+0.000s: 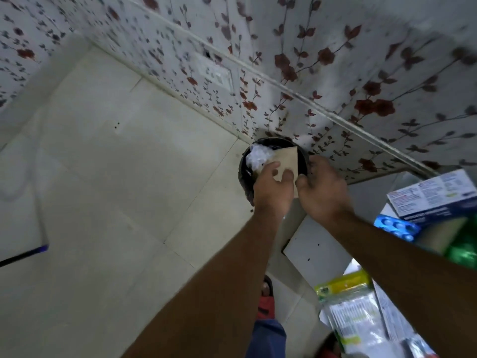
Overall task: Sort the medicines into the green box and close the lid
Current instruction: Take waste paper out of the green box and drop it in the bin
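Observation:
Both my hands reach out over a black round bin (244,171) on the floor by the wall. My left hand (271,188) and my right hand (322,187) together hold a flat brown paper packet (286,161) above the bin's mouth. Crumpled white paper (258,155) lies inside the bin. At the right edge are medicines: a white and blue carton (433,195), a blue blister strip (397,226), a green foil pack (462,249) and a yellow-green packet (346,282). I cannot make out a green box.
A floral-papered wall (335,60) with a white switch plate (219,74) runs behind the bin. Pale floor tiles (116,177) spread to the left. A white table corner (317,251) sticks out at the lower right. My foot in a red sandal (265,303) shows below.

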